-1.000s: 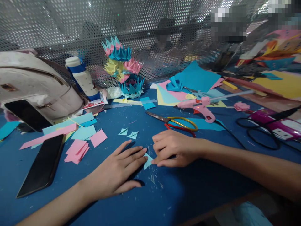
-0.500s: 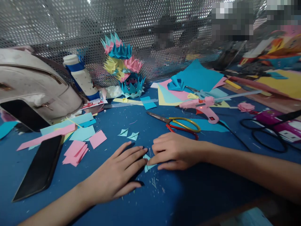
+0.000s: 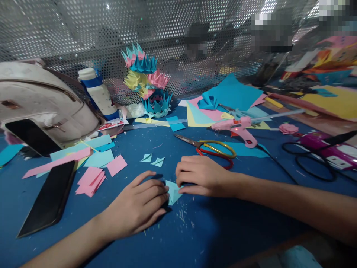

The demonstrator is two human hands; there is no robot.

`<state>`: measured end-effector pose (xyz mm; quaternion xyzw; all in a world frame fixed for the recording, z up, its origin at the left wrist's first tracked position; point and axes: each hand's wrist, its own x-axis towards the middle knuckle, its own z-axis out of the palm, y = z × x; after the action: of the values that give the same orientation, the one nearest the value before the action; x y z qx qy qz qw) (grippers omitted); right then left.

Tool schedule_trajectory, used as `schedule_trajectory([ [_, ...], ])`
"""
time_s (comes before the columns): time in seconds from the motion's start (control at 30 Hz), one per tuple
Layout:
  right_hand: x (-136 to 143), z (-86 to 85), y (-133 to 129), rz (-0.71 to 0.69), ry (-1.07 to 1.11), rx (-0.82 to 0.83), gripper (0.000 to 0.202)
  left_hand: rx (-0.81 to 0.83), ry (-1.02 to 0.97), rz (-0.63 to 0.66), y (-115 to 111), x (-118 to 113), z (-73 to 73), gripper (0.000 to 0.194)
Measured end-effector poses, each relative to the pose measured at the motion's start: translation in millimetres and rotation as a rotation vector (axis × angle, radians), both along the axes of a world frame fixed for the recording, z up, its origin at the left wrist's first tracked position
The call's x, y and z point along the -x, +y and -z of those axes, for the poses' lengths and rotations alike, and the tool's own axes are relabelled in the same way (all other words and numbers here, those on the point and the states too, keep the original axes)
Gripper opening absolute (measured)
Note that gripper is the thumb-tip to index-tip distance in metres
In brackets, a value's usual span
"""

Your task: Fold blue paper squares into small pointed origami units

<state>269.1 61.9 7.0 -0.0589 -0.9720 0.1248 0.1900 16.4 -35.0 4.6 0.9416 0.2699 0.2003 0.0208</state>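
A light-blue folded paper lies on the blue table between both hands. My left hand rests at its left edge, palm down, with curled fingers somewhat apart and holding nothing. At the paper's right corner my right hand is closed, thumb and fingertips pinching the paper. Two small folded light-blue pieces, one beside the other, lie just beyond the hands. Behind the right hand are scissors with yellow and red handles.
A pink glue gun lies at the right, its black cable trailing near my right forearm. Pink squares and a black phone are at the left. Farther back stand a bottle, a backpack and paper flowers.
My left hand has drawn slightly left and its fingers have curled. My right hand has shifted a little left and up. More of the light-blue paper shows, opened wider.
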Motion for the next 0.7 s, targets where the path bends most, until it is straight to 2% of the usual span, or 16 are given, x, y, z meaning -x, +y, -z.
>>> schedule_trajectory([
  [0.13,4,2.1,-4,-0.027,-0.031,0.054,0.027,0.053,0.039,-0.02,2,-2,-2.1,0.032],
  [0.27,4,0.8,-3,-0.132,-0.007,0.079,0.013,0.188,0.084,-0.056,3,-3,-4.5,0.029],
  [0.33,2,-1.0,-2,-0.194,0.017,0.059,0.013,0.221,0.083,-0.062,3,-3,-5.3,0.023],
  [0.5,-4,-6.0,2,-0.236,0.056,-0.099,0.024,0.229,0.067,-0.068,2,-2,-6.7,0.017],
  [0.7,-7,-9.5,2,-0.184,0.011,-0.309,0.031,0.213,0.074,-0.051,2,-3,-8.0,0.03],
])
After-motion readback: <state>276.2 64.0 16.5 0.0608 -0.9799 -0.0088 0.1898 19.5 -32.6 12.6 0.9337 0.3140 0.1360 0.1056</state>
